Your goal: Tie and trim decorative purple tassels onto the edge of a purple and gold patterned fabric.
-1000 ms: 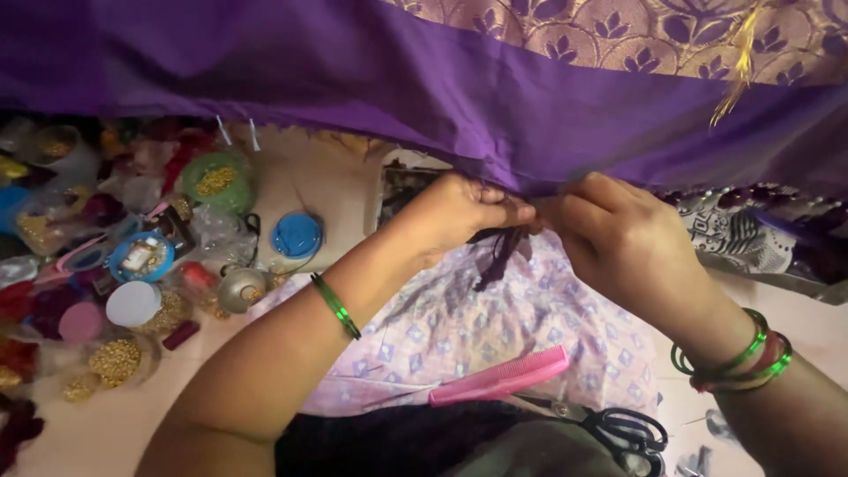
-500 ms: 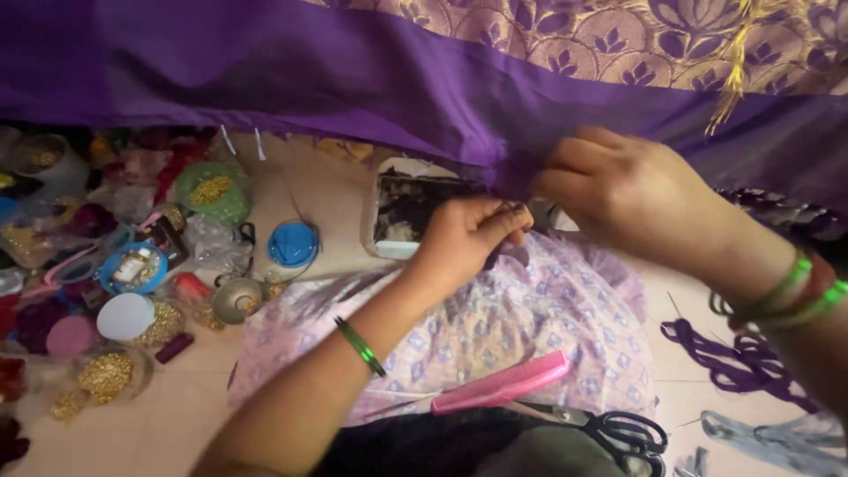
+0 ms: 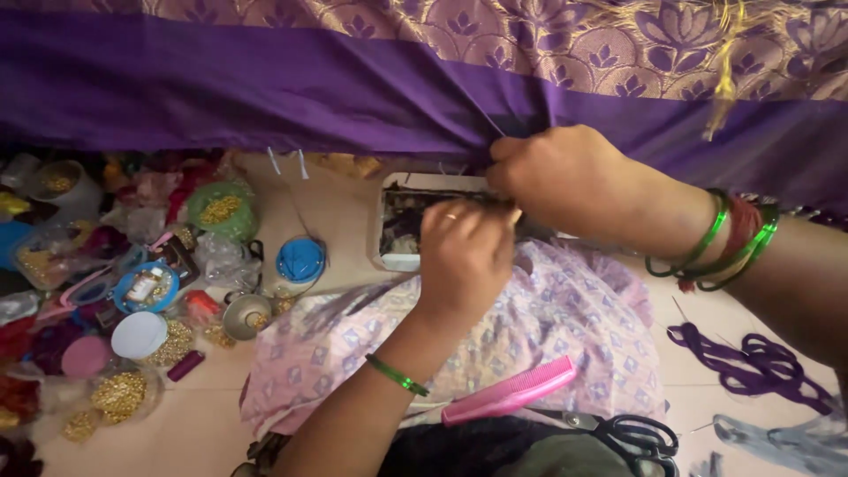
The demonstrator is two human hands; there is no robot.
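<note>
A purple cloth with a gold patterned border (image 3: 265, 97) stretches across the top of the head view. My right hand (image 3: 565, 181) pinches its lower edge at the middle, fingers closed on the fabric. Just below, my left hand (image 3: 464, 256) is closed with its fingertips up against that same edge, next to my right hand; what it grips is hidden. Both wrists wear green bangles. Under my hands lies a pale lilac printed cloth (image 3: 574, 327) over my lap.
A white tray (image 3: 389, 252) sits behind my left hand. Several small containers of gold beads (image 3: 119, 393), a blue lid (image 3: 300, 259) and a green pouch (image 3: 221, 210) crowd the floor at left. A pink comb (image 3: 512, 393), black scissors (image 3: 632, 435) and purple thread (image 3: 751, 362) lie near my lap.
My hands have shifted left along the purple cloth's edge. My left hand has risen closer to the fabric and the view has moved right, showing the thread on the floor.
</note>
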